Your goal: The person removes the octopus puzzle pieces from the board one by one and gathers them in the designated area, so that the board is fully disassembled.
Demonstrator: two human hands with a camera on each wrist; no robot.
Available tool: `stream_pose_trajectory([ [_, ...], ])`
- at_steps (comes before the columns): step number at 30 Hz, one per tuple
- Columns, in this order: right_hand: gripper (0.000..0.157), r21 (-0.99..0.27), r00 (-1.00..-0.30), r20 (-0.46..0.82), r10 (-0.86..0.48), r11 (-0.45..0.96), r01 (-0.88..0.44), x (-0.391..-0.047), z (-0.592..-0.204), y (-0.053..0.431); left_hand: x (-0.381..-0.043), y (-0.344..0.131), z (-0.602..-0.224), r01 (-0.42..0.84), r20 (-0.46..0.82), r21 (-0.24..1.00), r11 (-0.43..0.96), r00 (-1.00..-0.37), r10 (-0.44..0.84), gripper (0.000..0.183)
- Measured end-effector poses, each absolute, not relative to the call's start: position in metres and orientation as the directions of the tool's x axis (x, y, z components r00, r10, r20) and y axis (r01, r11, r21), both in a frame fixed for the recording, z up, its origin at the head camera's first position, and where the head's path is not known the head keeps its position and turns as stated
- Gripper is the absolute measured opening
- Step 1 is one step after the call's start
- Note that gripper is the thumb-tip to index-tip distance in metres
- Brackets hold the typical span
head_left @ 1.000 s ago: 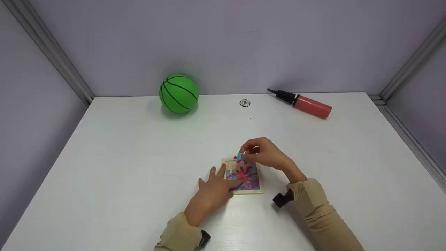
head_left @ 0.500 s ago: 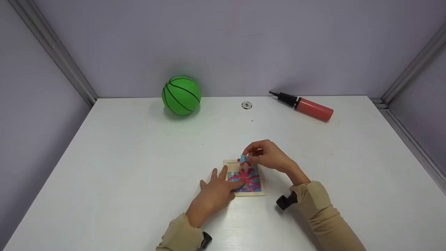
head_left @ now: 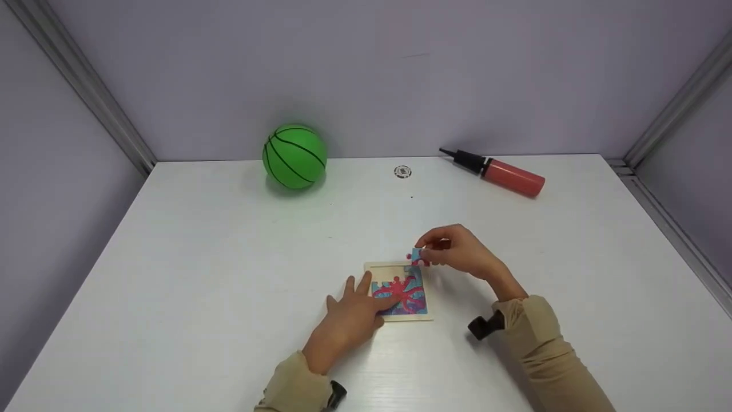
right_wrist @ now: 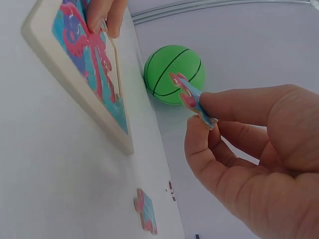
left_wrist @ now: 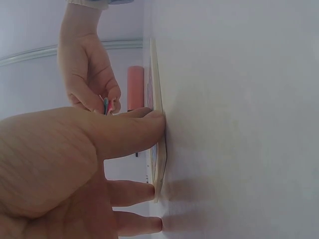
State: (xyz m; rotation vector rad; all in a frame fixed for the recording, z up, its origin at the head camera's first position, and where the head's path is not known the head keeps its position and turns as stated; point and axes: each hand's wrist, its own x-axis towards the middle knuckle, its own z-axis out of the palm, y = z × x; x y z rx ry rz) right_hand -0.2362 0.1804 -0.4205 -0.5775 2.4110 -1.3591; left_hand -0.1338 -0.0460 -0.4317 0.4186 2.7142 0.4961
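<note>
A small wooden jigsaw puzzle [head_left: 409,318] with a pink octopus on blue lies in its pale frame on the table, bare wood showing along part of its far side. My left hand [head_left: 346,320] rests on it with spread fingers, one on the octopus; in the left wrist view the thumb touches the frame's near edge. Above the far right corner, my right hand [head_left: 460,252] pinches a blue and pink puzzle piece [right_wrist: 193,99] between thumb and fingertips, off the table. Another puzzle piece [right_wrist: 145,211] lies on the table in the right wrist view; the head view does not show it.
Towards the back of the white table [head_left: 200,257] sits a green ball [head_left: 295,157] with black lines. A round black-and-white marker [head_left: 402,171] is right of it, then a red and black hand pump [head_left: 497,173]. Walls enclose the back and sides.
My right hand has drawn the puzzle piece to the right, from over the gap by the octopus's head to beyond the frame's far right corner. My left hand keeps its place.
</note>
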Motion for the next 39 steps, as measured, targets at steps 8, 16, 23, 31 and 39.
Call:
stream_pose_trajectory([
  [8,0.019,-0.858,-0.9,-0.08,-0.429,0.489,-0.157,-0.238,-0.423,0.207,-0.134,-0.046,-0.434,0.226,-0.272,0.394,0.891,-0.897,0.348,0.046],
  [16,0.02,-0.847,-0.93,-0.083,-0.358,0.517,-0.124,-0.239,-0.421,0.233,-0.133,-0.045,-0.434,0.219,-0.279,0.398,0.891,-0.896,0.345,0.045],
  [23,0.023,-0.84,-0.939,-0.097,-0.329,0.534,-0.1,-0.243,-0.421,0.252,-0.134,-0.046,-0.433,0.242,-0.272,0.385,0.891,-0.893,0.36,0.046],
  [31,0.022,-0.851,-0.947,-0.095,-0.308,0.518,-0.083,-0.246,-0.426,0.272,-0.133,-0.046,-0.434,0.24,-0.264,0.395,0.887,-0.895,0.36,0.046],
  [39,0.022,-0.836,-0.953,-0.123,-0.275,0.547,-0.05,-0.249,-0.434,0.28,-0.132,-0.046,-0.432,0.227,-0.274,0.414,0.882,-0.892,0.358,0.048],
])
